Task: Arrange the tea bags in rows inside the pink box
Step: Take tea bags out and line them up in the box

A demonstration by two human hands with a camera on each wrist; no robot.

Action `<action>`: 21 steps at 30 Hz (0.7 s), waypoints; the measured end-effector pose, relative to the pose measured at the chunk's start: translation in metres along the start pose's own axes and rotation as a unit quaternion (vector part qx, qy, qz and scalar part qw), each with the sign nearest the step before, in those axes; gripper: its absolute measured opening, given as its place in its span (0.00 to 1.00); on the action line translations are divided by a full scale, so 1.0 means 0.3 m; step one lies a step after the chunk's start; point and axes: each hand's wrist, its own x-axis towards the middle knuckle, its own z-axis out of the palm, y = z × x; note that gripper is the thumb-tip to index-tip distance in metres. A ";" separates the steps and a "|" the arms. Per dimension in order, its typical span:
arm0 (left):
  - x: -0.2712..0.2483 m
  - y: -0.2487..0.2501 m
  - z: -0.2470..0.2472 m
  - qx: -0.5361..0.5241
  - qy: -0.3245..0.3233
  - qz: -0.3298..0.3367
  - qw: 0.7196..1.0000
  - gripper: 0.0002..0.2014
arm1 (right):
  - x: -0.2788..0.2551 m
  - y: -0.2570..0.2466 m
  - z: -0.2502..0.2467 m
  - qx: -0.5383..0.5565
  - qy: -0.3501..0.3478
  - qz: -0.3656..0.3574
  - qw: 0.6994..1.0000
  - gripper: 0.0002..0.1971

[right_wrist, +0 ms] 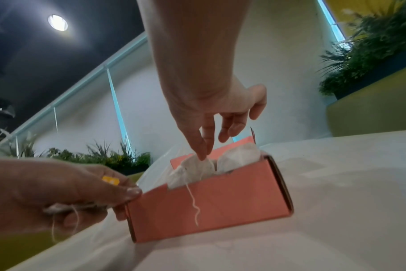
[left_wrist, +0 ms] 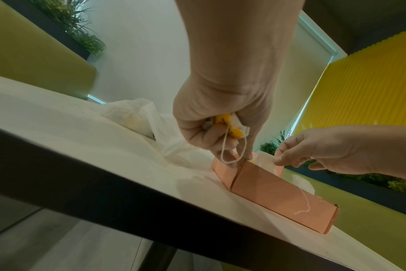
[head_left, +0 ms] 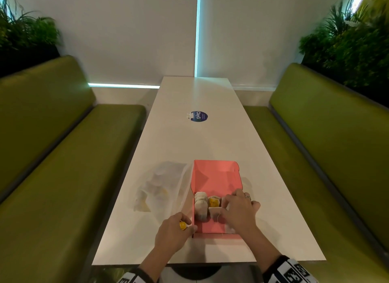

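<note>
Pink box [head_left: 216,177] sits open on the near end of the white table [head_left: 189,139], lid flap up at the far side. Tea bags [head_left: 201,207] stand in rows inside; one string hangs over the front wall. My right hand [head_left: 239,212] reaches into the box, fingers extended downward, fingertips [right_wrist: 203,155] touching the top of a bag. My left hand [head_left: 172,233] rests against the box's near left corner, fingers curled round a yellow-tagged tea bag [left_wrist: 230,126]. Clear plastic bag [head_left: 162,185] with more tea bags lies just left of the box.
</note>
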 end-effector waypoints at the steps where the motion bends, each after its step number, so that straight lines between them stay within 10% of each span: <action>1: 0.000 -0.001 0.000 0.001 0.000 -0.001 1.000 0.10 | -0.002 0.006 -0.018 0.013 -0.014 0.002 1.000 0.03; 6: -0.001 0.014 -0.010 0.005 0.017 0.014 1.000 0.12 | 0.007 0.029 -0.086 0.092 -0.048 0.016 0.994 0.16; 21: -0.013 0.047 -0.003 0.016 0.011 0.045 0.999 0.09 | 0.037 0.002 0.006 0.027 0.005 0.037 0.999 0.11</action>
